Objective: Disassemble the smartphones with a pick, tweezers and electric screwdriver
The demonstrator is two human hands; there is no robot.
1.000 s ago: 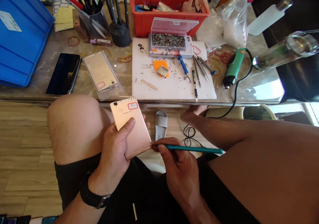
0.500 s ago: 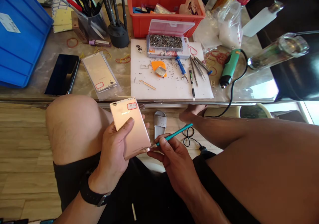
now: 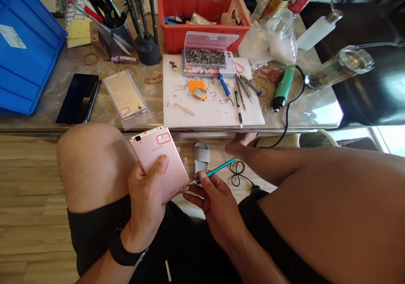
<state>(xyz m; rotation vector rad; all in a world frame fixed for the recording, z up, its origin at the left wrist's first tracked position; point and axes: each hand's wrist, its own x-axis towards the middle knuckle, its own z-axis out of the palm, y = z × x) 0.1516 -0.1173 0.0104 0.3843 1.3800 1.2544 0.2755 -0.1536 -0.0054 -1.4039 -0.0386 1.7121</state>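
Note:
In my left hand (image 3: 148, 191) is a rose-gold phone (image 3: 171, 166), gripped with the thumb across its back and the fingers behind it. A camera hole and a red-outlined label show at its top end. My right hand (image 3: 218, 204) pinches a slim teal-handled tool (image 3: 218, 166) between thumb and fingers. The tool's thin tip meets the phone's lower right corner; its exact shape is too small to make out. Both hands are above my lap, in front of the table edge.
On the table lie a white mat (image 3: 205, 115) with a blue screwdriver (image 3: 225, 88) and tweezers (image 3: 245, 88), a screw box (image 3: 205, 58), a bagged phone back (image 3: 124, 94) and a black phone (image 3: 78, 98). A green electric screwdriver (image 3: 283, 88) is at right, a blue bin (image 3: 28, 65) at left.
The phone has tilted in my left hand, its top end shifting left and its back catching the light differently. My right hand and the teal tool have moved slightly left with it.

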